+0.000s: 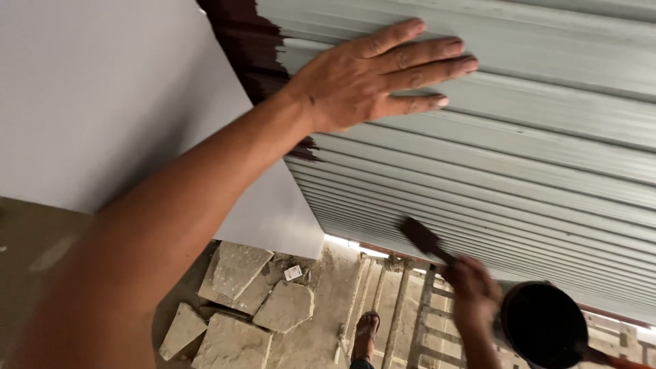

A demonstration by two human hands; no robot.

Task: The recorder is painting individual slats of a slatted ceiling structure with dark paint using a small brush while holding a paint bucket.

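- The paintbrush point(425, 240) is low in the view, bristles up and close to the ribbed metal shutter point(519, 137); whether they touch it is hard to say, since the brush is blurred.
- A brush like this is light, with a stiff handle and soft bristles that will be slick and drippy if loaded; it is best held by the handle, well below the wet end.
- The right hand point(475, 294) is closed around the brush handle, wrist bent upward, just beside a dark round paint pot point(543, 326).
- What carries the pot is not clear.
- The left hand point(372, 75) lies flat on the shutter, fingers spread and straight, gripping nothing, the arm stretched long across the frame.
- A patch of dark brown paint point(249, 44) covers the shutter's edge next to a pale wall point(102, 96).
- Far below are broken stone slabs point(236, 273), a wooden ladder point(403, 301) and a sandalled foot point(365, 331).
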